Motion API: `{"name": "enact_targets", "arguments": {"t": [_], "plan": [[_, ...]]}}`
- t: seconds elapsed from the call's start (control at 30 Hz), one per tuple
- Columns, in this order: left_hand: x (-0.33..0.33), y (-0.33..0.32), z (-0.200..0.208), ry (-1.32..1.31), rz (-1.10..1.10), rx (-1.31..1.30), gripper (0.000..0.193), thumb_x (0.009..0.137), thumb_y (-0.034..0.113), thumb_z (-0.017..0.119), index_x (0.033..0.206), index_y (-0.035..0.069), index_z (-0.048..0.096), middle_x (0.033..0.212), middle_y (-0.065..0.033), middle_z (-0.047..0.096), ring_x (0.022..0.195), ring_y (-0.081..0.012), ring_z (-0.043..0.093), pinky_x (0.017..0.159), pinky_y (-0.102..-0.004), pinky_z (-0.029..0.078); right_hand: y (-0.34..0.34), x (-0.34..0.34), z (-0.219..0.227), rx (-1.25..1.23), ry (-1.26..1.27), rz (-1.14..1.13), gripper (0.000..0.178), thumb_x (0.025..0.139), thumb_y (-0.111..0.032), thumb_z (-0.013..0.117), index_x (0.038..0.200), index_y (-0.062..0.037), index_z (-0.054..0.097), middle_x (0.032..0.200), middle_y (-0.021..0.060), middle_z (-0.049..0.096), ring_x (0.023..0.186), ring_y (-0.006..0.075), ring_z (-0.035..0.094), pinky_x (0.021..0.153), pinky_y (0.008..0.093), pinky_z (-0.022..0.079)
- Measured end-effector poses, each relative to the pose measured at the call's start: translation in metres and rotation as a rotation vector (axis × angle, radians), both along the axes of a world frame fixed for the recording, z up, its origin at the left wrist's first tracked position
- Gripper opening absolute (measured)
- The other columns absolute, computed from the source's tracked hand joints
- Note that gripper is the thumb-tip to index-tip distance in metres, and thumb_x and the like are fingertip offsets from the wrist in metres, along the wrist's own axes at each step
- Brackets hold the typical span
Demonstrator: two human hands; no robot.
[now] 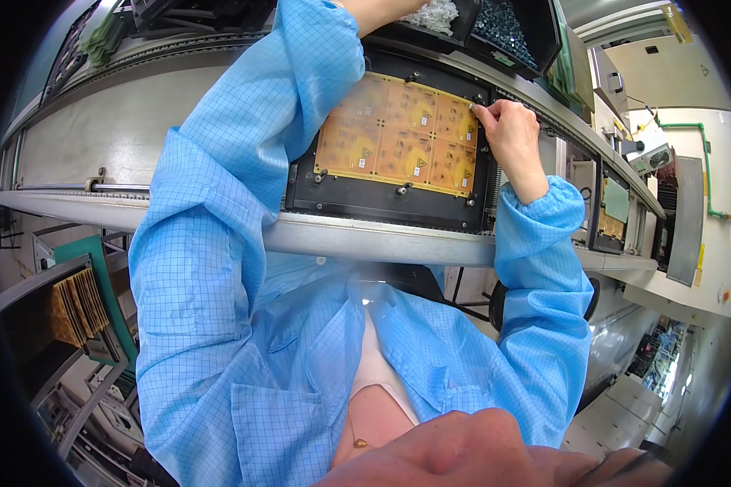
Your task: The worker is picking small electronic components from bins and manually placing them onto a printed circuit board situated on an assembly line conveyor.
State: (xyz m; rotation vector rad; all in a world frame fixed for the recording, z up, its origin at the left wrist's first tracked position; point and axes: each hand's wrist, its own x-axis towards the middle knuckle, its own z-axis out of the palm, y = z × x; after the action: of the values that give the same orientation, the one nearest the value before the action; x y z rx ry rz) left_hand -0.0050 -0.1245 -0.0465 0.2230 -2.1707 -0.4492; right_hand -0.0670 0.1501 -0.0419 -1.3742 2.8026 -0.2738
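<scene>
A yellow-brown circuit board panel (404, 154), split into several sections, lies in a black carrier frame (341, 199) on a conveyor line. My right hand (512, 134) is at the panel's upper right corner, thumb and fingertips pinched together there. Anything between them is too small to make out. My left hand (379, 11) reaches up to the top edge of the view, beside a bin of white parts (437, 16). Its fingers lie hidden beyond that edge. The blue checked left sleeve (256, 97) crosses in front of the panel's left side.
A black bin of dark small parts (505, 32) stands beyond the panel. The metal conveyor rail (382, 235) runs across in front of me. Farther right, another carrier holds a board (615, 203). At lower left, a rack holds several brown boards (80, 304).
</scene>
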Motion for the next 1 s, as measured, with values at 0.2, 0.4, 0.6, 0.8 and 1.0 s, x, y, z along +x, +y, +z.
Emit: {"name": "enact_targets", "arguments": {"t": [0.2, 0.4, 0.6, 0.8, 1.0], "plan": [[0.006, 0.006, 0.011, -0.064, -0.017, 0.092, 0.01, 0.074, 0.012, 0.07, 0.075, 0.002, 0.073, 0.076, -0.018, 0.069, 0.078, -0.0368, 0.068, 0.074, -0.0437, 0.055, 0.008, 0.005, -0.017, -0.132, 0.19, 0.099, 0.031, 0.09, -0.027, 0.07, 0.078, 0.0015, 0.068, 0.077, 0.0191, 0.066, 0.073, 0.0382, 0.066, 0.068, 0.0454, 0.053], [0.016, 0.012, 0.025, -0.143, -0.061, 0.372, 0.019, 0.076, 0.019, 0.078, 0.084, 0.002, 0.076, 0.078, -0.0168, 0.072, 0.069, -0.0279, 0.072, 0.068, -0.0369, 0.056, 0.013, 0.006, -0.028, -0.293, 0.285, 0.217, 0.03, 0.091, -0.023, 0.069, 0.074, 0.0008, 0.063, 0.075, 0.0163, 0.062, 0.07, 0.0377, 0.061, 0.064, 0.0463, 0.05], [0.023, 0.018, 0.024, -0.18, -0.164, 0.719, 0.016, 0.083, 0.014, 0.075, 0.092, 0.0, 0.076, 0.073, -0.0123, 0.073, 0.058, -0.0164, 0.069, 0.053, -0.0308, 0.054, 0.007, -0.017, -0.01, -0.344, 0.273, 0.25, 0.029, 0.093, -0.021, 0.067, 0.074, 0.0008, 0.064, 0.075, 0.0164, 0.06, 0.068, 0.036, 0.06, 0.064, 0.0439, 0.05], [0.043, 0.029, 0.03, -0.315, -0.256, 0.897, 0.013, 0.086, 0.011, 0.071, 0.093, 0.001, 0.075, 0.082, -0.0101, 0.072, 0.071, -0.0181, 0.069, 0.065, -0.0319, 0.055, -0.086, -0.119, -0.001, -0.455, 0.157, 0.339, 0.025, 0.093, -0.026, 0.066, 0.109, -0.0075, 0.071, 0.103, 0.0163, 0.069, 0.096, 0.0352, 0.067, 0.083, 0.0381, 0.053], [0.087, 0.046, 0.034, -0.398, -0.407, 0.987, 0.021, 0.088, 0.009, 0.071, 0.101, -0.007, 0.07, 0.088, -0.0099, 0.071, 0.079, -0.0141, 0.066, 0.076, -0.0259, 0.054, -0.189, -0.191, -0.043, -0.194, 0.155, 0.075, 0.042, 0.097, -0.044, 0.053, 0.123, -0.0145, 0.067, 0.123, 0.0173, 0.064, 0.116, 0.038, 0.059, 0.102, 0.045, 0.045]]}}
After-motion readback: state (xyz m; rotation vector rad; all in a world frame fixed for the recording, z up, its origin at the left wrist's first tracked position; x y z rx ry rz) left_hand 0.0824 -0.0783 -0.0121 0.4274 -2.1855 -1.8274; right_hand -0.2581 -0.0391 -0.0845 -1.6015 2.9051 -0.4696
